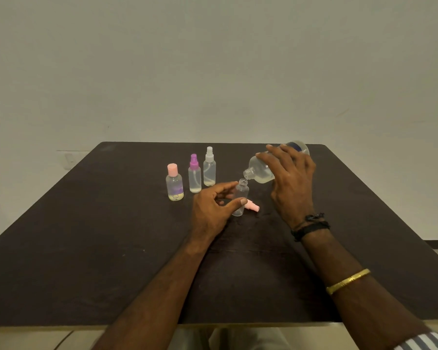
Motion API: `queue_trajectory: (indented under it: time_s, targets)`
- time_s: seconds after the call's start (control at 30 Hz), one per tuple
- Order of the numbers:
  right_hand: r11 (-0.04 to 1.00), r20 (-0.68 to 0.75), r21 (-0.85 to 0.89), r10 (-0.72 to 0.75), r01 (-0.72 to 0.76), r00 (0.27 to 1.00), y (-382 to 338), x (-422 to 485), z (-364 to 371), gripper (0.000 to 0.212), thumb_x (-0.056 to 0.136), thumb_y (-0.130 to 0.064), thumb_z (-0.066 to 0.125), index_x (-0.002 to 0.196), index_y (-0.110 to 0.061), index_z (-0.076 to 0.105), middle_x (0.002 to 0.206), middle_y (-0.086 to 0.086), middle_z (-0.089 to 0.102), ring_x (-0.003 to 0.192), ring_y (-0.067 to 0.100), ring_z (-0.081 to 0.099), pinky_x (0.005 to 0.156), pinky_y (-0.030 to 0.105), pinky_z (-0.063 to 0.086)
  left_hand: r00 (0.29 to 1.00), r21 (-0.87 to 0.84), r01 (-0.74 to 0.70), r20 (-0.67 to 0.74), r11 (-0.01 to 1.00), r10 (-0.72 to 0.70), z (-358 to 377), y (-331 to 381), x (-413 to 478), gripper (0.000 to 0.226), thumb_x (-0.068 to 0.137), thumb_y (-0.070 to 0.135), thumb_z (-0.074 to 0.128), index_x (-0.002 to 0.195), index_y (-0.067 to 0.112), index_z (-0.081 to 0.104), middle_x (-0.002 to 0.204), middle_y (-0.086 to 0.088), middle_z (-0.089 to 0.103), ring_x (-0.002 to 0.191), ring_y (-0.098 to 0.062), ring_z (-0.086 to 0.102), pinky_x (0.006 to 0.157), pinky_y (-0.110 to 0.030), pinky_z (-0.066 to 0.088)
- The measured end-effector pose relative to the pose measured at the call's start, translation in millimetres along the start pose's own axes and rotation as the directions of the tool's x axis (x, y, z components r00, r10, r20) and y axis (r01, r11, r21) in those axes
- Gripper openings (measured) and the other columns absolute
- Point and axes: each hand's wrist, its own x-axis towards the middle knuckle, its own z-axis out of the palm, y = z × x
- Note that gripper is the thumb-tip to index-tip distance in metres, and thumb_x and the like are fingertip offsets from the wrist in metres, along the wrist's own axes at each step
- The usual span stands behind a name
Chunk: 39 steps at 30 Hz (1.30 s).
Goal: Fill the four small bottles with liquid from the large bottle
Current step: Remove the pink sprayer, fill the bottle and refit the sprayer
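Observation:
My right hand [290,180] grips the large clear bottle [261,170], tipped on its side with its open mouth pointing down-left, just above a small uncapped bottle [241,195]. My left hand [213,208] holds that small bottle upright between thumb and fingers on the dark table [86,248]. A pink spray cap [253,206] lies on the table right behind it. Three capped small bottles stand in a row to the left: a pink-capped one [174,184], a purple-sprayer one [194,176] and a white-sprayer one [209,169], each with a little liquid at the bottom.
A plain wall rises behind the table's far edge. The table's near edge runs below my forearms. My right wrist wears dark bands and a gold bangle.

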Motion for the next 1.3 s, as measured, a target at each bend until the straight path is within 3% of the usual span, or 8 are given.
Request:
queue_trajectory:
  time_s: [0.7, 1.03, 1.3]
  targets:
    - [0.999, -0.007, -0.046, -0.023, 0.023, 1.000, -1.0, 4.4, -4.5, 0.078, 0.068, 0.013, 0.069, 0.134, -0.029, 0.059, 0.148, -0.001, 0.055, 0.141, 0.029, 0.043, 0.111, 0.055, 0.028, 1.000, -0.004, -0.002, 0.002, 1.000, 0.002, -1.6, -3.6, -1.8, 0.050, 0.078, 0.033, 0.087, 0.125, 0.021, 0.072, 0.108, 0.012, 0.076, 0.097, 0.001, 0.071, 0.082, -0.022, 0.060]
    - [0.999, 0.009, -0.049, -0.018, 0.019, 1.000, -0.5, 4.7, -5.8, 0.077, 0.069, 0.012, 0.069, 0.134, -0.028, 0.059, 0.149, 0.001, 0.054, 0.141, 0.031, 0.042, 0.111, 0.057, 0.028, 1.000, 0.015, -0.007, -0.002, 1.000, 0.007, -1.2, -4.8, -1.3, 0.051, 0.079, 0.032, 0.087, 0.126, 0.019, 0.071, 0.110, 0.008, 0.076, 0.097, 0.002, 0.070, 0.080, -0.015, 0.057]
    - [0.998, 0.008, -0.053, -0.016, 0.016, 1.000, -2.3, 5.1, -8.0, 0.080, 0.066, 0.014, 0.065, 0.133, -0.028, 0.059, 0.148, 0.000, 0.054, 0.142, 0.030, 0.042, 0.111, 0.056, 0.026, 1.000, 0.011, -0.014, -0.006, 1.000, 0.014, -1.8, -3.4, -2.3, 0.050, 0.079, 0.032, 0.087, 0.126, 0.020, 0.072, 0.110, 0.009, 0.076, 0.098, 0.002, 0.070, 0.082, -0.019, 0.059]
